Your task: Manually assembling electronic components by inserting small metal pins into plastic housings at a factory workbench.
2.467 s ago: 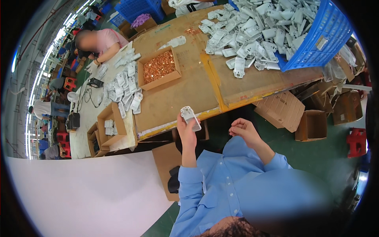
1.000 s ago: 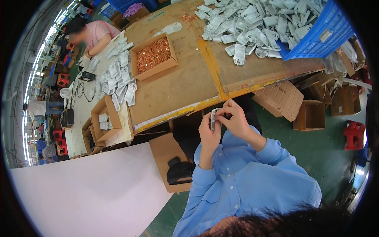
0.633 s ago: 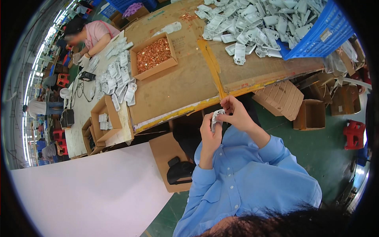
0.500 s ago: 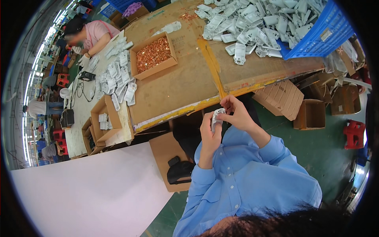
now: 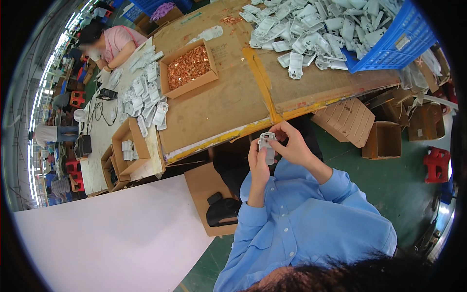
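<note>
Both hands pinch one small white plastic part (image 5: 267,146) just near the desk (image 5: 219,104) edge: left hand (image 5: 258,163) grips its lower end, right hand (image 5: 291,145) its top; my fingers hide its back

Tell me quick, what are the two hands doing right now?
Left hand: closed around the small white plastic part, holding it from below.
Right hand: fingers pinching the top of the same part.
</note>
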The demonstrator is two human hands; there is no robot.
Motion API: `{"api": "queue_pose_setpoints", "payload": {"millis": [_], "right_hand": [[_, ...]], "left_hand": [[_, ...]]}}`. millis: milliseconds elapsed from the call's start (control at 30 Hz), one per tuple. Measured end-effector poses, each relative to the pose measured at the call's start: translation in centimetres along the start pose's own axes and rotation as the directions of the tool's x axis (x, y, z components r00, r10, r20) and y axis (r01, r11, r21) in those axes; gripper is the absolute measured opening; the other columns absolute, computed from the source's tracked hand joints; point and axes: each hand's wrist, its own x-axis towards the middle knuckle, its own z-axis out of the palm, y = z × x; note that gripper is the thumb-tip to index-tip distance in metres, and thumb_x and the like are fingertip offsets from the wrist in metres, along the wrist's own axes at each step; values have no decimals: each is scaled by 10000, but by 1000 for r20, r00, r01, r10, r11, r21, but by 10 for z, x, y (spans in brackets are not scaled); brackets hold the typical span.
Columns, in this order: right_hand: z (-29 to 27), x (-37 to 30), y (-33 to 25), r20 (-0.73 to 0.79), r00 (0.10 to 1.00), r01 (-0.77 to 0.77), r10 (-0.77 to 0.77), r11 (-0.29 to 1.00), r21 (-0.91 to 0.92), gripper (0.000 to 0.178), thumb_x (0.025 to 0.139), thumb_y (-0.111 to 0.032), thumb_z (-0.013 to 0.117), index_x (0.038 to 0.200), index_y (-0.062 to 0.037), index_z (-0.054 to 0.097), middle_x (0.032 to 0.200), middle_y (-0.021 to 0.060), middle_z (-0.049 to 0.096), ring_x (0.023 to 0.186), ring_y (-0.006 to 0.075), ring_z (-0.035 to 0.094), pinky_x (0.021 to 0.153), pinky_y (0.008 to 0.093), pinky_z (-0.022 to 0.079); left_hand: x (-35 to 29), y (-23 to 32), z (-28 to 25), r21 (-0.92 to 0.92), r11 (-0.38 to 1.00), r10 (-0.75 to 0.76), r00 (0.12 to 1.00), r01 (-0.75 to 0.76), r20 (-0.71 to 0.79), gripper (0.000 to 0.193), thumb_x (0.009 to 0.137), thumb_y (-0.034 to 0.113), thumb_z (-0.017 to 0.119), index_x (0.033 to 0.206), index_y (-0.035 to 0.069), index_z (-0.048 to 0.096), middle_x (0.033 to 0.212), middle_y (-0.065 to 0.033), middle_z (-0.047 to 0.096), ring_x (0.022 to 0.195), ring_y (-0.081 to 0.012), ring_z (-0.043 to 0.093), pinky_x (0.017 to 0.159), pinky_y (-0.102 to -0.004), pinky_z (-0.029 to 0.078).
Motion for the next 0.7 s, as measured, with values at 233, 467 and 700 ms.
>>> {"api": "queue_pose_setpoints", "payload": {"millis": [233,467,700], "right_hand": [[1,1,-8,-7,999,-34,34,999,-33,192,804,-91,700,944,-5,601,812,65,596,707,142,560,658,277,482],[3,2,-6,-20,999,-32,32,999,-27,183,802,-92,700,918,5,597,791,80,615,687,153,598,648,283,511],[4,3,-8,-25,998,-58,56,996,-75,162,804,-78,700,881,14,591,738,73,606,656,129,587,616,275,486]], "left_hand": [[2,-8,0,48,997,55,998,-54,-23,218,1007,192,452,1145,60,556,933,-23,642,721,-75,620,529,-203,502],[2,-3,4,170,981,102,992,-89,-70,215,1008,202,490,1109,43,595,856,-16,641,665,-59,596,512,-194,474],[1,2,7,238,966,123,990,-103,-72,222,998,186,516,1076,4,618,766,-19,616,622,-61,555,520,-214,448]]}}
